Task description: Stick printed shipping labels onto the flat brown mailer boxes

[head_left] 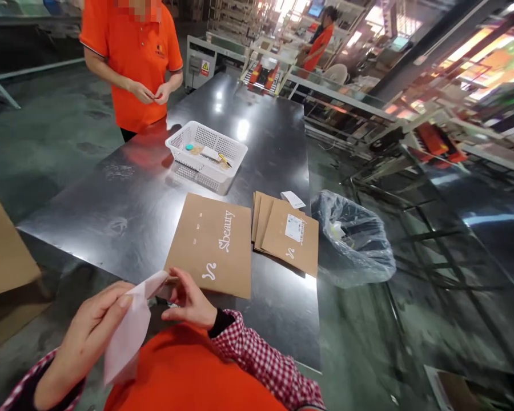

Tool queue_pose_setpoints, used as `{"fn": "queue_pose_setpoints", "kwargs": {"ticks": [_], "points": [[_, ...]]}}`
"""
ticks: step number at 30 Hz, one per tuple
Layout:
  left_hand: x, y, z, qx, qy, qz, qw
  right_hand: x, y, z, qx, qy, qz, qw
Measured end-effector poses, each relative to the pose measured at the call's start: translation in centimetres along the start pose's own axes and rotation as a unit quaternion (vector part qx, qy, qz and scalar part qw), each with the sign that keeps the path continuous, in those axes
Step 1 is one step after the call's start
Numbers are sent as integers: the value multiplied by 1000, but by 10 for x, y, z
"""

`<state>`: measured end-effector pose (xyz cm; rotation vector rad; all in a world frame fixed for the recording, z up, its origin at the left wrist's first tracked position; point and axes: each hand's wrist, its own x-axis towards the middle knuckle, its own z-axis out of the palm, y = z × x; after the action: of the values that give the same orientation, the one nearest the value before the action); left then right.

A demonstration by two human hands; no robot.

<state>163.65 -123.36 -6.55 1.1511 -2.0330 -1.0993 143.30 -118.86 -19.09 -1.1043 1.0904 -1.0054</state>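
Paper [131, 331] bridges 2 hands [89, 325] near table edge [80, 251].

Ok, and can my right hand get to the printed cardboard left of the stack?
Probably yes: your right hand is by the near-left corner of the printed cardboard, with nothing visible in between. It is also at one end of the white sheet, so it may need to leave that first.
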Motion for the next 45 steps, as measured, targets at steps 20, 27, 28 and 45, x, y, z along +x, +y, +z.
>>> {"fn": "queue_pose_setpoints", "kwargs": {"ticks": [20,27,28,45], "points": [[-7,-34,53,108,2,154,982,-41,-52,-22,-128,17,-4,992],[6,-19,85,-40,-17,39,998,-50,-65,-31,-201,136,-112,964],[9,-19,89,-41,-12,27,999,-51,-64,-31,-200,148,-117,962],[19,-83,96,199,-51,254,945,68,-65,-192,-273,274,6,922]]}}
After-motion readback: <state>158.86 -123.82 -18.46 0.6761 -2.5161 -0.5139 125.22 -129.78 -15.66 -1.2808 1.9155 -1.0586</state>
